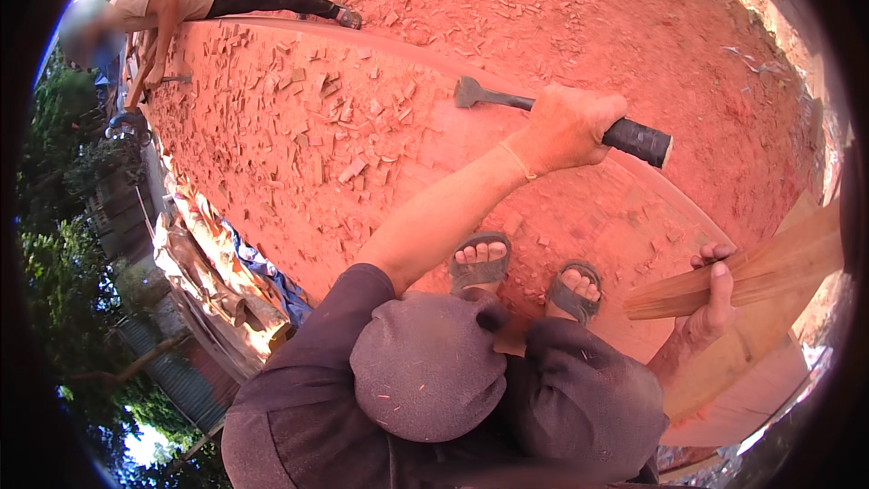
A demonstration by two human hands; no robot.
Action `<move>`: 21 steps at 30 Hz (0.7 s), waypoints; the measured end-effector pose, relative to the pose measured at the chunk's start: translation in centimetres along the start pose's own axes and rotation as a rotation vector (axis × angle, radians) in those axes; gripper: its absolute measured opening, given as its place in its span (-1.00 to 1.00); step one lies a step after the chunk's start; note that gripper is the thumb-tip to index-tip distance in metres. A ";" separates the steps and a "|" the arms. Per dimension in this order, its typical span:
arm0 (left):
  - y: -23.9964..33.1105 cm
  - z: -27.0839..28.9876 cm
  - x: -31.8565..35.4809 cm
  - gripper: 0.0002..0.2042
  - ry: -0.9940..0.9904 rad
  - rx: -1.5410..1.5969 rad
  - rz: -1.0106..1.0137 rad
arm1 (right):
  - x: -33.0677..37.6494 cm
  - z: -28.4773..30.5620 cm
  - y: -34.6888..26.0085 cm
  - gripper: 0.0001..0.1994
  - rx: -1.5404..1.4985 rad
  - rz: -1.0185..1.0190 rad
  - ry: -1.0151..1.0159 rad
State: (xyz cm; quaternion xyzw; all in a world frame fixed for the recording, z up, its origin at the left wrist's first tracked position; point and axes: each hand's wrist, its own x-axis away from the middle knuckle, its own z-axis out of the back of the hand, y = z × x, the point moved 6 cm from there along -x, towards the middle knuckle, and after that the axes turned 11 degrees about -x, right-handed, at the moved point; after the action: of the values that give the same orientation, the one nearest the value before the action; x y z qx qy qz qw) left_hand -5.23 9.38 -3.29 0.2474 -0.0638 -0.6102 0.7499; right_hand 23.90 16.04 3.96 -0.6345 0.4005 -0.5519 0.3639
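My left hand [572,129], at the end of an outstretched bare forearm, is closed round a short-handled chopping tool [636,140]. Its grip is wrapped in black, and its dark, flared metal head points left above the red ground. To the right, my right hand [708,312] grips a split piece of wood [697,293] between thumb and fingers. That piece tapers toward its left end, and its other end runs up to the right edge of the view. Beneath it lies a wider, pale wooden beam or plank [769,344]. The exact shape of the tool's blade cannot be made out.
Wood chips [317,118] litter the red ground. My sandalled feet [480,258] stand below the tool. Crumpled sheeting [213,272] lies at the left. At the far upper left another person [181,0] bends forward with a tool in hand. Trees [63,263] line the left edge.
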 end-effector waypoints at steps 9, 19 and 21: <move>-5.3 1.4 2.1 -0.80 -0.185 -0.233 0.138 | 2.7 -3.7 10.2 -0.81 0.632 -0.139 -0.442; 0.6 3.2 2.4 -0.76 0.018 0.138 -0.016 | 1.4 0.7 3.0 -0.72 0.300 -0.060 -0.192; 0.4 3.2 1.7 -0.76 0.082 0.135 0.016 | 0.7 2.2 0.7 -0.70 0.255 0.056 -0.156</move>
State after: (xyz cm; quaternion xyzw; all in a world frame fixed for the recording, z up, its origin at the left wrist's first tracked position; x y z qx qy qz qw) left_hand -5.70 6.88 -0.71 0.3217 -0.0760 -0.5879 0.7383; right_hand 26.00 15.18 3.29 -0.6126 0.3149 -0.5372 0.4868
